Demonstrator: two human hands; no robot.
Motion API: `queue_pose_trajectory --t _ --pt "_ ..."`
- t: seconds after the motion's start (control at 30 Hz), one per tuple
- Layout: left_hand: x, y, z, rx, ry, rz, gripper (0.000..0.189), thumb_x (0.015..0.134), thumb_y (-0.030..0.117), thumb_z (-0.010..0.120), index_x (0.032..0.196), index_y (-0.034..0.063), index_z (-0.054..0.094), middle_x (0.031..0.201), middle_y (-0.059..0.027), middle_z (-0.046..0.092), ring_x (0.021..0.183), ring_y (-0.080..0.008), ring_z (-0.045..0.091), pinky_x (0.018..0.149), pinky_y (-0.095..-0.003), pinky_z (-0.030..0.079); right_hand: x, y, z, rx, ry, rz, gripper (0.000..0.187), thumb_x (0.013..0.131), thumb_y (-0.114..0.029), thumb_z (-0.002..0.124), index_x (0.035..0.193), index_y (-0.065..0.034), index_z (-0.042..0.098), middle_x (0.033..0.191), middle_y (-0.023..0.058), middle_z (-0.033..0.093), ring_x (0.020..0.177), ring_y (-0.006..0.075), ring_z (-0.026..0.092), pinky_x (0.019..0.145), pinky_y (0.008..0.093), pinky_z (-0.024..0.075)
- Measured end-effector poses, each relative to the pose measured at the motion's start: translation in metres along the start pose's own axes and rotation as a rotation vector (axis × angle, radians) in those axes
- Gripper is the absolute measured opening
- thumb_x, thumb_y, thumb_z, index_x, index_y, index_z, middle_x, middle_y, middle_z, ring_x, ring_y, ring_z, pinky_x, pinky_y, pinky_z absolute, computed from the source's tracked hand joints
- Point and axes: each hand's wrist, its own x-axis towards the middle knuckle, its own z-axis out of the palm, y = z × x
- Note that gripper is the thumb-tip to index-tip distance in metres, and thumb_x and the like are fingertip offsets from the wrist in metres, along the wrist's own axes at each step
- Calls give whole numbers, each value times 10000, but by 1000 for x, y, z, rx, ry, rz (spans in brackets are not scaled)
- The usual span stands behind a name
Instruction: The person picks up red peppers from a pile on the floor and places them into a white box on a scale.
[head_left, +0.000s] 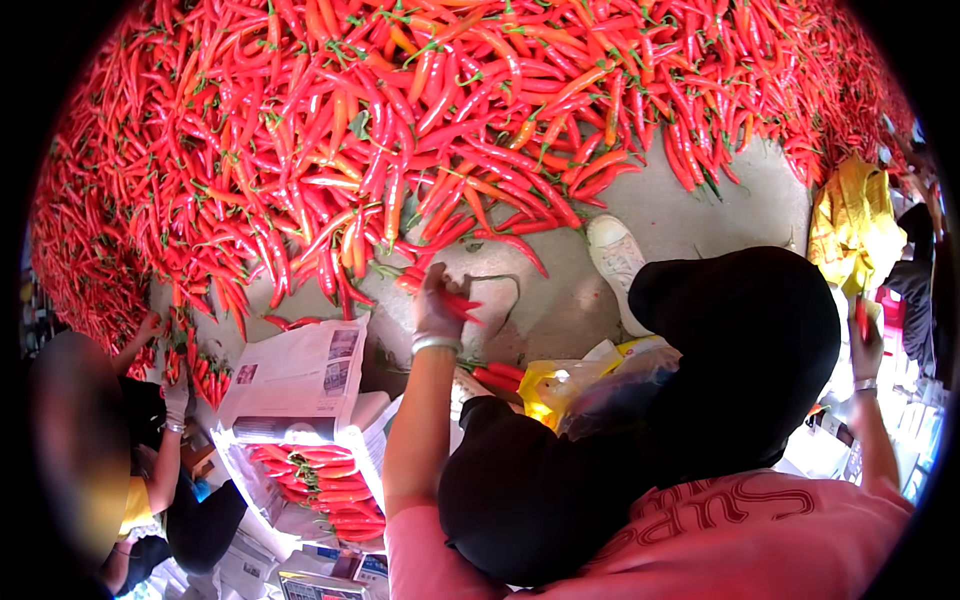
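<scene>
My left hand (438, 307) is closed around a few red chilli peppers (459, 306), just above the concrete floor at the near edge of a large heap of red chillies (322, 142). A pale band circles its wrist. Far out at the right rim, my right hand (867, 349) grips a red chilli (861, 318), partly washed out by glare. Left of my left forearm stands a white box (377, 442) lined with newspaper (289, 367). Inside it, red chillies (337, 487) lie in rows with their green stems together.
At the left, a co-worker's gloved hand (175, 394) is among chillies. Between my bent legs lies a yellow and clear plastic bag (551, 386), near my white shoe (616, 259). A yellow sack (855, 221) stands at the right, with another person beyond.
</scene>
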Motion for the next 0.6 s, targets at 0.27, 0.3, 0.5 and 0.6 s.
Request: queue_pose_trajectory --t 0.27,0.3,0.5,0.6 --pt "95 -3 31 -259 227 75 183 830 253 604 791 83 549 573 -46 476 496 -178 474 529 -336 479 85 -333 274 -153 -745 -1586 269 652 -96 596 919 -128 587 909 104 573 832 261 567 706 368 463" --pt "98 2 9 -308 260 29 183 823 248 613 782 84 542 566 -44 471 483 -172 459 513 -335 469 82 -347 295 -144 -756 -1610 269 652 -96 596 919 -128 587 909 104 573 832 261 567 706 368 463" --pt "51 -7 21 -240 236 157 162 799 188 635 796 84 511 599 -19 486 508 -142 476 505 -282 439 104 -341 391 -477 -607 -1906 322 788 -259 511 1086 -164 439 1328 157 389 1077 366 475 868 429 407" --pt "10 -12 6 -152 210 287 180 783 167 657 837 72 513 645 -20 510 541 -130 499 530 -283 459 99 -326 415 544 -1402 -1166 310 781 -237 556 1067 -142 485 1289 169 428 1046 291 494 852 414 405"
